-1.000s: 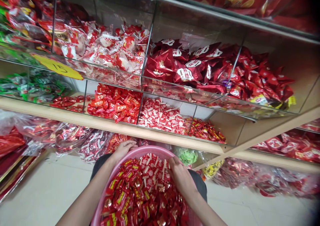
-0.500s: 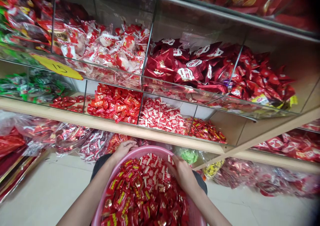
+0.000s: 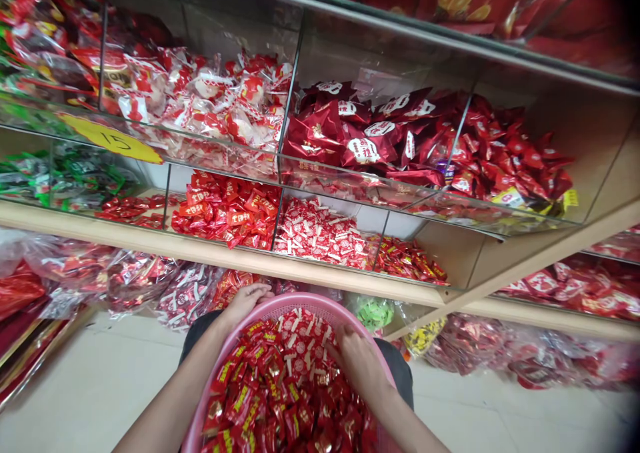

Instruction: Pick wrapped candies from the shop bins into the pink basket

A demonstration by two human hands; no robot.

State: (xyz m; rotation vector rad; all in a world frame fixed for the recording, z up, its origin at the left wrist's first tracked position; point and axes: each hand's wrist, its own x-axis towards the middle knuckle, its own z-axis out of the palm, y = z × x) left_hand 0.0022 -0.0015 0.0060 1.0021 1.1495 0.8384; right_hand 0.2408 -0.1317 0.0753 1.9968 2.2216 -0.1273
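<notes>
A round pink plastic basket (image 3: 206, 387) stands in front of me, filled with wrapped candies. Red-and-white wrapped candies (image 3: 303, 346) lie at its far side; red candies with yellow print (image 3: 247, 396) fill the left, and shiny dark red ones (image 3: 330, 413) the near right. My left hand (image 3: 249, 302) is at the far left rim, its fingers bent around the edge. Inside the right part of the basket, my right hand (image 3: 356, 356) is over the red-and-white candies with fingers curled inward; whatever they hold is hidden.
Glass-divided shelves of wrapped sweets rise ahead, with a wooden shelf edge (image 3: 350, 278) just beyond the basket. A yellow price tag (image 3: 111, 137) reads 15. Plastic bags of candies (image 3: 185, 293) lie on the floor below. My knees (image 3: 400, 373) flank the basket.
My right hand has moved from the far right rim inward and down onto the candies. The left hand stays at the rim. The view has shifted slightly.
</notes>
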